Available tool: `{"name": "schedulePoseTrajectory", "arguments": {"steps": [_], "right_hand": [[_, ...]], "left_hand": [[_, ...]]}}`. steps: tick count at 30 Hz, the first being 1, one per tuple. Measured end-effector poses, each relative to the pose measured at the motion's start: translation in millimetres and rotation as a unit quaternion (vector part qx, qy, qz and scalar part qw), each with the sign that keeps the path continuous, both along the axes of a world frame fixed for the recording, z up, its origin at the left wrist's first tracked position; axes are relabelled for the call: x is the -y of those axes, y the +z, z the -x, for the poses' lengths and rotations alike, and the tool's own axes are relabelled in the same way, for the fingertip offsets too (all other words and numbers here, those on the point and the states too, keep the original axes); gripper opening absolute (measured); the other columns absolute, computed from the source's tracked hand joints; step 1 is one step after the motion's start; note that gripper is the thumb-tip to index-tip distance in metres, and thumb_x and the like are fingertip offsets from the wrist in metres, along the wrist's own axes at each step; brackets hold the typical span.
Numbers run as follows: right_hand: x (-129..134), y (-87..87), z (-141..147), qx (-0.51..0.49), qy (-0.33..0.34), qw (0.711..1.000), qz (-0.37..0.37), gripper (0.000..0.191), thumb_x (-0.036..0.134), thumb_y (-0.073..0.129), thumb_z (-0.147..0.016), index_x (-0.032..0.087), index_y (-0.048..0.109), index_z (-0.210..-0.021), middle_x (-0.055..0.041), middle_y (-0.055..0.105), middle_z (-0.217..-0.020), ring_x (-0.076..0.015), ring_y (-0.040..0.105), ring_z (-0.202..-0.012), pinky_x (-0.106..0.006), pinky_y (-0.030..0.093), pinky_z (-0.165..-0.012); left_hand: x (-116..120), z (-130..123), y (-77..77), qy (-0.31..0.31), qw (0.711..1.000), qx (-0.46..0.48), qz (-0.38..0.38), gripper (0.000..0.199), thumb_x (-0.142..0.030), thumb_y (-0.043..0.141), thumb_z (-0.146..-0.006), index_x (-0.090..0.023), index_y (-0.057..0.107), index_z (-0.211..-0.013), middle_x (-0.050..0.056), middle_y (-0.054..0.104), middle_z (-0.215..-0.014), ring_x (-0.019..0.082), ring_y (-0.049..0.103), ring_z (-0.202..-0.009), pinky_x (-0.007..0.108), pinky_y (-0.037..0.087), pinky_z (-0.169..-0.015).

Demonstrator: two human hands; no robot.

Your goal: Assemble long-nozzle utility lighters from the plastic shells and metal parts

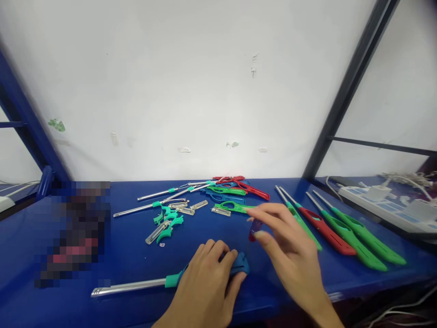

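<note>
My left hand (208, 282) is closed around the blue handle of a long-nosed lighter (134, 286), pressing it to the table near the front edge. The lighter's metal tube points left from a teal collar, and much of the handle is hidden under my fingers. Just right of the handle's end, my right hand (290, 255) pinches a small screwdriver (254, 228) with a dark red and purple grip. Its thin shaft is faint and blurred, pointing down. I cannot tell whether its tip touches the lighter.
Teal triggers (167, 232) and clear fuel tanks (157, 232) lie behind my left hand. Further back are loose metal tubes (134, 208) and coloured handle shells (252, 189). Several whole lighters (327, 230) lie at right, near a power strip (385, 205). A pixelated patch (75, 237) covers the left.
</note>
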State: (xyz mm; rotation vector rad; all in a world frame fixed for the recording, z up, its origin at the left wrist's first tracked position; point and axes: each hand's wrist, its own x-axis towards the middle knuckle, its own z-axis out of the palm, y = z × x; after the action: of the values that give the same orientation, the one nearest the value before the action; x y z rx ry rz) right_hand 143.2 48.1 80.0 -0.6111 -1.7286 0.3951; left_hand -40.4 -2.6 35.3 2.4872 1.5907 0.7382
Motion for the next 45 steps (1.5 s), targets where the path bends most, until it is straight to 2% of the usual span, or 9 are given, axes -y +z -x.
{"name": "schedulePoseTrajectory", "arguments": {"steps": [3,6,12,16,22,26,32,37,45], "right_hand": [[-0.1,-0.2,2.1,-0.002,0.072,0.997,0.028,0.033,0.015,0.059,-0.107,0.037,0.078,-0.122,-0.0017,0.075,-0.11,-0.0173,0.072,-0.097,-0.027,0.061,-0.077],[-1.2,-0.7,3.3,-0.043,0.04,0.998,0.018,0.022,0.017,0.074,-0.099,0.035,0.081,-0.109,0.0003,0.069,-0.101,-0.0155,0.068,-0.09,-0.026,0.059,-0.077],[0.4,-2.0,0.2,0.004,0.092,0.995,0.033,0.035,0.014,0.054,-0.109,0.037,0.077,-0.122,-0.0015,0.075,-0.113,-0.017,0.07,-0.103,-0.028,0.06,-0.082],[3.7,-2.4,4.9,-0.036,0.03,0.999,0.007,0.026,0.015,0.076,-0.097,0.036,0.081,-0.11,0.0002,0.067,-0.099,-0.016,0.067,-0.093,-0.027,0.057,-0.08],[6.7,1.3,4.0,0.027,0.1,0.991,0.088,0.034,0.019,0.057,-0.109,0.04,0.074,-0.13,-0.0022,0.072,-0.116,-0.0182,0.071,-0.103,-0.031,0.059,-0.087],[6.3,0.7,2.3,-0.012,0.013,0.999,0.046,0.031,0.019,0.078,-0.096,0.04,0.079,-0.119,0.0013,0.064,-0.097,-0.0149,0.066,-0.088,-0.027,0.057,-0.081],[11.1,10.2,-4.0,0.051,0.095,0.99,0.096,0.036,0.018,0.055,-0.11,0.041,0.075,-0.13,0.0005,0.076,-0.114,-0.0162,0.072,-0.103,-0.027,0.06,-0.087],[13.4,7.0,1.1,0.012,0.015,0.999,0.051,0.026,0.014,0.069,-0.101,0.035,0.081,-0.111,0.0007,0.073,-0.099,-0.0151,0.07,-0.089,-0.025,0.057,-0.077],[13.6,5.8,3.6,0.007,0.001,0.999,0.043,0.024,0.014,0.074,-0.098,0.033,0.083,-0.107,0.0002,0.07,-0.091,-0.0159,0.067,-0.082,-0.027,0.056,-0.072]], "left_hand": [[-0.3,-0.6,0.5,-0.001,1.0,0.003,-0.001,0.031,-0.028,0.055,-0.104,-0.022,0.07,-0.13,0.008,0.07,-0.115,0.032,0.068,-0.108,0.066,0.056,-0.104],[-0.7,-0.6,0.9,0.001,1.0,0.005,-0.003,0.03,-0.026,0.055,-0.104,-0.021,0.07,-0.129,0.008,0.07,-0.113,0.032,0.069,-0.107,0.067,0.055,-0.103],[-1.3,-0.9,1.3,-0.001,1.0,0.008,-0.006,0.028,-0.026,0.056,-0.104,-0.021,0.07,-0.127,0.008,0.07,-0.113,0.032,0.068,-0.106,0.066,0.056,-0.103],[-0.2,-1.4,1.9,0.003,1.0,0.008,-0.001,0.025,-0.026,0.055,-0.104,-0.022,0.07,-0.123,0.008,0.07,-0.112,0.033,0.068,-0.107,0.067,0.056,-0.102],[-0.2,-1.4,2.9,0.002,1.0,0.008,0.007,0.026,-0.026,0.055,-0.104,-0.021,0.07,-0.125,0.008,0.07,-0.112,0.032,0.068,-0.107,0.067,0.054,-0.104],[-0.2,-1.6,3.4,0.004,1.0,0.009,0.011,0.027,-0.027,0.055,-0.104,-0.022,0.07,-0.127,0.008,0.07,-0.114,0.032,0.068,-0.107,0.068,0.054,-0.105],[1.1,-2.4,4.8,0.005,1.0,0.006,0.015,0.026,-0.027,0.055,-0.104,-0.022,0.071,-0.125,0.008,0.07,-0.112,0.031,0.069,-0.106,0.065,0.054,-0.106],[-0.5,-2.2,4.8,0.008,1.0,0.007,0.011,0.027,-0.027,0.055,-0.104,-0.022,0.071,-0.126,0.008,0.07,-0.112,0.031,0.069,-0.106,0.065,0.054,-0.105],[1.0,-2.1,4.6,0.004,1.0,0.013,0.014,0.026,-0.025,0.054,-0.104,-0.022,0.07,-0.125,0.008,0.07,-0.113,0.031,0.069,-0.107,0.068,0.052,-0.106]]}}
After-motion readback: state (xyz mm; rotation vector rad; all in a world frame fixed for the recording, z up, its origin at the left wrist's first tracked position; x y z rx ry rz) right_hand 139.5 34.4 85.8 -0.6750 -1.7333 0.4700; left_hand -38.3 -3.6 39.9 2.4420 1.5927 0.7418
